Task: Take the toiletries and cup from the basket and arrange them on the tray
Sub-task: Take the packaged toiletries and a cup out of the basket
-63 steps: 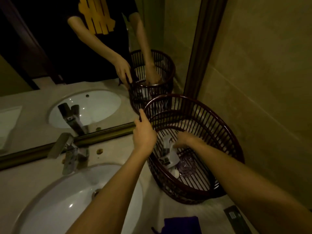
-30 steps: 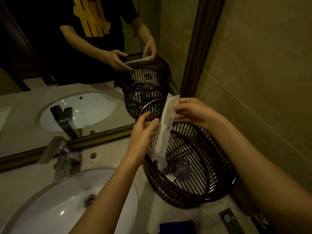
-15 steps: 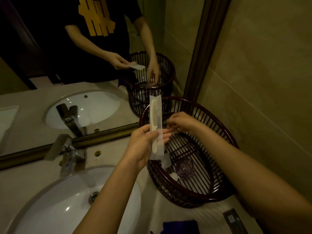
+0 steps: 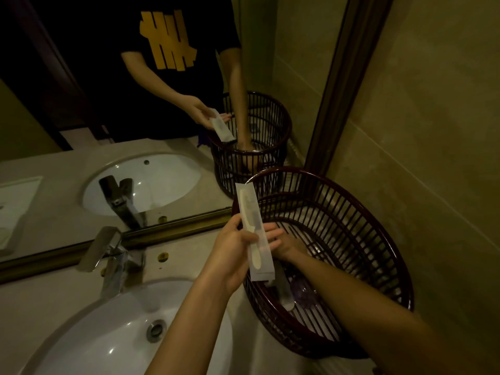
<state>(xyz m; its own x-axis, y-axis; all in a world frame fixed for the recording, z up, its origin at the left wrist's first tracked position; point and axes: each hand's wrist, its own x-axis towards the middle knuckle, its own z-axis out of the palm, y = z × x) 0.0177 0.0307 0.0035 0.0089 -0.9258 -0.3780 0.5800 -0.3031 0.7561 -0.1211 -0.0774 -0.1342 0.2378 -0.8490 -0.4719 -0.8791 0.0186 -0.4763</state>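
Note:
My left hand (image 4: pixel 232 247) grips a white comb in a clear wrapper (image 4: pixel 254 231), held upright over the left rim of the dark red slatted basket (image 4: pixel 378 239). My right hand (image 4: pixel 286 244) reaches down inside the basket, mostly hidden behind the wrapped comb, so its fingers cannot be read. On the basket floor lie a clear purplish cup (image 4: pixel 305 292) and a small white toiletry (image 4: pixel 288 303), partly covered by my right forearm. No tray is in view.
A white sink (image 4: pixel 113 336) with a chrome tap (image 4: pixel 113 261) lies left of the basket. A mirror (image 4: pixel 135 104) behind the counter reflects a person, the sink and the basket. A tiled wall (image 4: pixel 433 131) stands close on the right.
The wrapped comb came out of the basket in my right hand and passed to my left hand. My right hand has gone back down into the basket.

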